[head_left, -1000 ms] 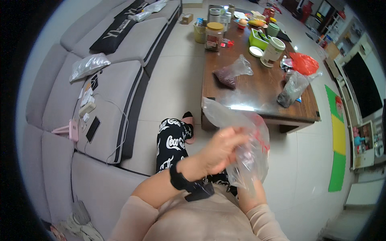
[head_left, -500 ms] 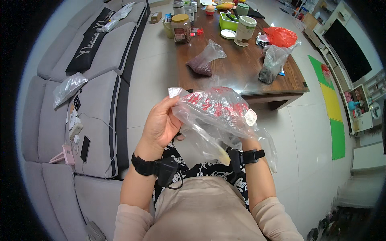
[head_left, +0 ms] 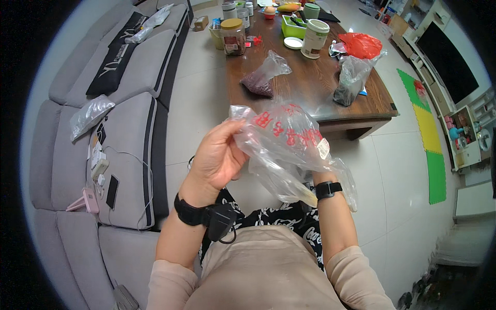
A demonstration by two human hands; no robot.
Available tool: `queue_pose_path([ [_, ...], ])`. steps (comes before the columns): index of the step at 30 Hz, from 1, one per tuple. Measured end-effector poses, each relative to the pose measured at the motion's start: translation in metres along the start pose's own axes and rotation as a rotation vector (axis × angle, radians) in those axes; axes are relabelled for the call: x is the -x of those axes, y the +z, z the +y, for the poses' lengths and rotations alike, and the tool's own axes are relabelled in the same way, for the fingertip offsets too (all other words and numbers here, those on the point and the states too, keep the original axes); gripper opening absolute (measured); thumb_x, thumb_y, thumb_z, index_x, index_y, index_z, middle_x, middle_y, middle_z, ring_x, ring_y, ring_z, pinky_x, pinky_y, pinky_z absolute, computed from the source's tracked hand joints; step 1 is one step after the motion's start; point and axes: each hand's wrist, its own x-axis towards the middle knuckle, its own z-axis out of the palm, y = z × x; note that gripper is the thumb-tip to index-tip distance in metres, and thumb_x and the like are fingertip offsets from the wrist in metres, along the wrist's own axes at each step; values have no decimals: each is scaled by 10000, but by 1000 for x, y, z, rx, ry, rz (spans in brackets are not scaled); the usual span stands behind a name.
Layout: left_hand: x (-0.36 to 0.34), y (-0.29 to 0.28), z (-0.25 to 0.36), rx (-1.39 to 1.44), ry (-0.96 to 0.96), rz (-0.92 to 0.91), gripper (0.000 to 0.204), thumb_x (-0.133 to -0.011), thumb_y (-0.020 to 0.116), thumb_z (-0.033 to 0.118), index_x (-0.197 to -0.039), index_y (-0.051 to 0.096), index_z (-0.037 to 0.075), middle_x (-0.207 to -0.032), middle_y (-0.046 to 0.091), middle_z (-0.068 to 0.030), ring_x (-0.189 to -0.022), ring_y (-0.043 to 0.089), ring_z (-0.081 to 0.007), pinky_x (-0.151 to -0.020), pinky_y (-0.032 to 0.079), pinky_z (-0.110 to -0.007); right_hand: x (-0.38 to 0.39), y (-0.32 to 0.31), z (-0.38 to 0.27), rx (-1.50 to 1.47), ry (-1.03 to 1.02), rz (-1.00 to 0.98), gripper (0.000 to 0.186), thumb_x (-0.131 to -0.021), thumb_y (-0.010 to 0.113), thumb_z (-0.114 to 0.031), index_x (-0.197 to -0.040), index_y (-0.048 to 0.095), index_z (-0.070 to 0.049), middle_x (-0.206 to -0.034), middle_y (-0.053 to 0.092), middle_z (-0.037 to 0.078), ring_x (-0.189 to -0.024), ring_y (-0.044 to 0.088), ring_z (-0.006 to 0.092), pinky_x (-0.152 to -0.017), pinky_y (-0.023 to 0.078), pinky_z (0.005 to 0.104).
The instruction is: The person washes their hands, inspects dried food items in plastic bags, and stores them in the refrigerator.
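Clear plastic bag [head_left: 281,132] with red print, up between the two hands, near side of the table [head_left: 310,75]. Left hand [head_left: 217,155]: fingers pinching its upper left edge. Bag of dark red grains [head_left: 257,86] lying on table beyond. Right hand [head_left: 315,161]: behind or inside the plastic, cannot tell which; finger state likewise. Dark-filled bag [head_left: 347,93] farther right.

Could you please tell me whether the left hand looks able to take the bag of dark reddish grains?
Probably not as it is: the left hand grips the clear plastic bag. If freed, it likely could, since nothing stands in front of the grain bag on the table.
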Motion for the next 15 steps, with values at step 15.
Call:
queue_pose_path([
  [15, 71, 71, -130, 69, -361, -181, 168, -892, 497, 139, -1035, 446, 68, -887, 505, -25, -795, 560, -147, -751, 512, -340, 50, 100, -39, -29, -177, -164, 410, -791, 618, -172, -1168, 524, -38, -1138, 549, 110, -1061, 514, 212, -932, 395, 337],
])
